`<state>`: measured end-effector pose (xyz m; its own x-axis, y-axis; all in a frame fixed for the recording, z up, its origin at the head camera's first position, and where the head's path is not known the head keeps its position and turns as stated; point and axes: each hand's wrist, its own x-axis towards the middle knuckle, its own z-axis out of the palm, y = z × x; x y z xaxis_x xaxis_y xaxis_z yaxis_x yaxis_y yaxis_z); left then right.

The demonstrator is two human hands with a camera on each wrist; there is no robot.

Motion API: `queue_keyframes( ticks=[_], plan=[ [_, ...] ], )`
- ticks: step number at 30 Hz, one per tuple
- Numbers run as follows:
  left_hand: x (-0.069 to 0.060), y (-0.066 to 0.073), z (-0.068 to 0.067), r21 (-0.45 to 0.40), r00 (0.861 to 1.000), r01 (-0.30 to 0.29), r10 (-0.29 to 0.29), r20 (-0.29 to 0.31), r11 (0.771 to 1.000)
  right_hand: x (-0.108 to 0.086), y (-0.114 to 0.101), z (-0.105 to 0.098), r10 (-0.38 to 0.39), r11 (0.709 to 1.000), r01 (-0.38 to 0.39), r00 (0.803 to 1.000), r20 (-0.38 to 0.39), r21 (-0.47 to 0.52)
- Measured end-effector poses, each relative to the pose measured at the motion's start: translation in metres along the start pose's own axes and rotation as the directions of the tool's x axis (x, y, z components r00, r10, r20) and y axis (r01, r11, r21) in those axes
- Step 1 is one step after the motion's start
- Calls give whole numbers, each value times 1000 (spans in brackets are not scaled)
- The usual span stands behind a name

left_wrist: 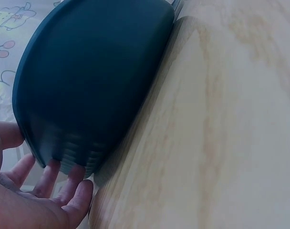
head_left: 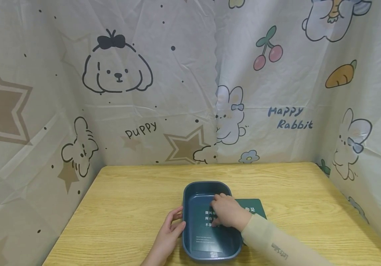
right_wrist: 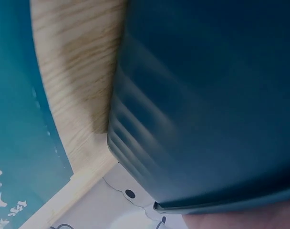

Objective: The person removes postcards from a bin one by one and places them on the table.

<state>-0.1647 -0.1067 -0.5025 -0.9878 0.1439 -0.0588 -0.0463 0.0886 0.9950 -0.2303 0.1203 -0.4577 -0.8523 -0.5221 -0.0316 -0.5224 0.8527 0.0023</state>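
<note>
A dark blue rectangular tray (head_left: 194, 188) with rounded corners and raised walls sits near the front of the table. Inside it lies a dark green book (head_left: 207, 240) with white Chinese writing on its cover. My left hand (head_left: 168, 231) holds the tray's left side, thumb at the rim; in the left wrist view several fingertips (left_wrist: 52, 167) touch its ribbed outer wall. My right hand (head_left: 230, 210) reaches over the right wall, its fingers bent down onto the book's cover. Its palm side is hidden. A second green book (head_left: 253, 205) lies just right of the tray, partly under my right forearm.
The light wooden table (head_left: 127, 195) carries the tray and books. Cloth with cartoon prints (head_left: 177, 92) hangs behind the table and along both sides. In the right wrist view, a strip of table separates the tray's wall from the second book.
</note>
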Motion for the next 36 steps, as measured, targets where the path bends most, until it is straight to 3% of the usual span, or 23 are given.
queue_keyframes(
  ticks=[12,27,36],
  plan=[
    [-2,1,-1,-12,1000,-23,23,7,1000,0,-3,0,11,1000,-11,1000,-13,-21],
    [1,0,-1,13,1000,17,-18,9,1000,1,-1,2,23,1000,-24,999,-24,-20],
    [1,0,0,4,1000,1,-1,5,1000,0,-1,4,26,1000,-26,999,-34,12]
  ],
)
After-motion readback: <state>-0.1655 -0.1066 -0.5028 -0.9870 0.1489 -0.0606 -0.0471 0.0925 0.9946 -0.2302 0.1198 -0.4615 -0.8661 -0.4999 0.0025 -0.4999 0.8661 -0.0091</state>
